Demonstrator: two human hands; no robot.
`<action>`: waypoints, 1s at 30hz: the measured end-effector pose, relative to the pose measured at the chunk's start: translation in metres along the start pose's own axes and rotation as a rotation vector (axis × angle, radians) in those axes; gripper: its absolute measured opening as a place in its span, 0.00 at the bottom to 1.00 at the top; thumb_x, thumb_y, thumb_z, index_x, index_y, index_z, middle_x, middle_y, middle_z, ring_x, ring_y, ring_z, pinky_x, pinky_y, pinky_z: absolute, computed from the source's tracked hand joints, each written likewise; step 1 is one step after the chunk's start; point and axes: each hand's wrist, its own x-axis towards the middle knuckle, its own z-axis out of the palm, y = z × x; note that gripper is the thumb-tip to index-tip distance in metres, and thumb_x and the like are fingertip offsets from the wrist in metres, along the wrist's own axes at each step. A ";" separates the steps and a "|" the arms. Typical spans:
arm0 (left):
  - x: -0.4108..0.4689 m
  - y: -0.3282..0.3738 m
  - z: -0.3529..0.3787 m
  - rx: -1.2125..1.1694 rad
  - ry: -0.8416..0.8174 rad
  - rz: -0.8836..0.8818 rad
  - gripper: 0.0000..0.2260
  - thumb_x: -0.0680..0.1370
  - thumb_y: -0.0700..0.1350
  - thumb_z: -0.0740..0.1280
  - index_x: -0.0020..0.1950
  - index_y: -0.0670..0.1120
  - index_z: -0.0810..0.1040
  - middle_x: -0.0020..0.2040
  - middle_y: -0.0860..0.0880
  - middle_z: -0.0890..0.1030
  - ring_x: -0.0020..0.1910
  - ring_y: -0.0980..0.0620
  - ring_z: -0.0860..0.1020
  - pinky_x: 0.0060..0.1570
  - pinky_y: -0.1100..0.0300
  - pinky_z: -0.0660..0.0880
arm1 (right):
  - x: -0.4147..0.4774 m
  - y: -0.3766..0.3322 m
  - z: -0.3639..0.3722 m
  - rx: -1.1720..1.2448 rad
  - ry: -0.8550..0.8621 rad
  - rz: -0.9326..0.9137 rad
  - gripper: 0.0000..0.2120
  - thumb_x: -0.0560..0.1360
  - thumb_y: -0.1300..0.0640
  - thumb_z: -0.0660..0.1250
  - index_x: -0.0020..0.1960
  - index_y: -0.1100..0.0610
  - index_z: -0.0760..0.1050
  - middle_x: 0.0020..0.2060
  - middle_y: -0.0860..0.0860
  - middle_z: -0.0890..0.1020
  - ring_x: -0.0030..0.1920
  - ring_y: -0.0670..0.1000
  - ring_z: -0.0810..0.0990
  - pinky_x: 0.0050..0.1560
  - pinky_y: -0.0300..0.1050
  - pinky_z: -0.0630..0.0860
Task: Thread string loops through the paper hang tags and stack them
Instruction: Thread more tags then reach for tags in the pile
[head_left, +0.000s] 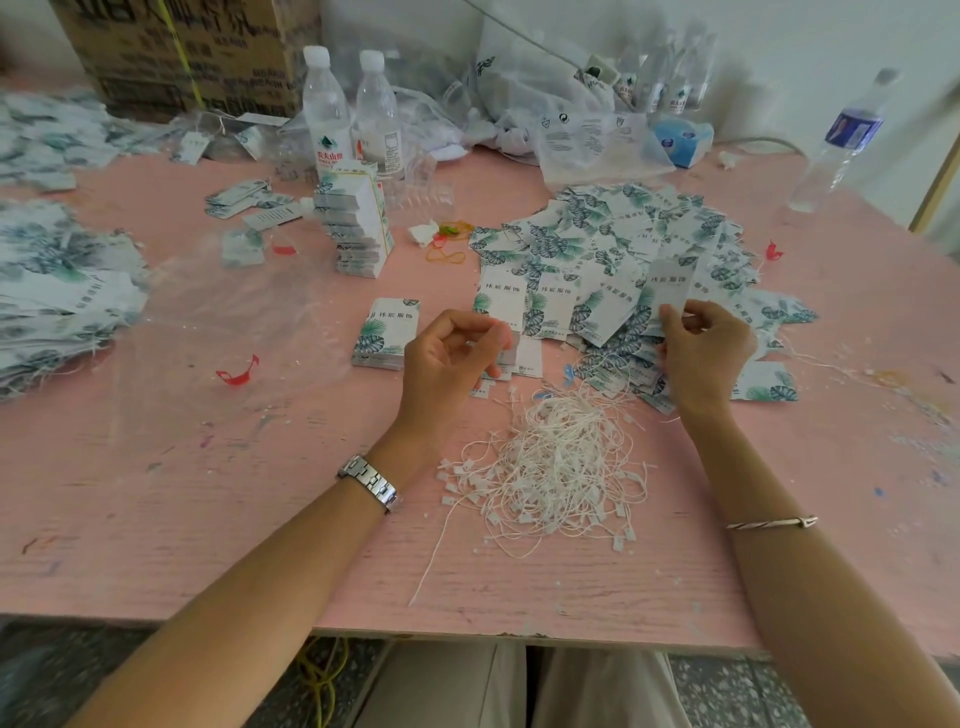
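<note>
My left hand (451, 358) hovers over the pink table with its fingers curled, pinching what looks like a small stack of tags (506, 353) at the fingertips. My right hand (706, 348) holds one leaf-print paper hang tag (670, 291) upright between thumb and fingers. A loose heap of the same tags (613, 244) spreads behind both hands. A tangle of white string loops (556, 462) lies between my wrists. A neat small stack of tags (387, 332) sits just left of my left hand.
A taller tag stack (358, 223) stands behind, with water bottles (327, 109) at the back. Strung tags pile up at far left (57, 291). Rubber bands (449, 244), a cardboard box (187, 52), plastic bags (550, 104) and another bottle (841, 140) crowd the far side.
</note>
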 end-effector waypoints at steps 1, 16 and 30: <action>0.000 0.000 0.000 0.007 -0.004 0.003 0.03 0.78 0.38 0.71 0.47 0.44 0.79 0.39 0.52 0.85 0.29 0.57 0.76 0.32 0.68 0.73 | 0.001 0.000 0.000 -0.043 0.002 -0.019 0.09 0.76 0.57 0.70 0.49 0.64 0.82 0.31 0.56 0.81 0.29 0.54 0.76 0.48 0.55 0.83; -0.002 0.000 0.002 0.035 -0.065 0.027 0.02 0.79 0.38 0.70 0.48 0.44 0.79 0.38 0.53 0.84 0.33 0.60 0.79 0.34 0.71 0.73 | -0.016 -0.016 0.002 -0.197 -0.061 -0.338 0.07 0.79 0.54 0.69 0.47 0.57 0.80 0.26 0.52 0.77 0.26 0.50 0.72 0.34 0.43 0.72; -0.002 -0.004 0.000 0.114 -0.065 0.079 0.02 0.79 0.41 0.71 0.48 0.46 0.80 0.39 0.52 0.84 0.35 0.59 0.79 0.37 0.67 0.75 | -0.062 -0.045 0.013 -0.373 -0.916 -0.858 0.17 0.76 0.43 0.64 0.53 0.55 0.83 0.48 0.48 0.81 0.41 0.46 0.76 0.38 0.49 0.77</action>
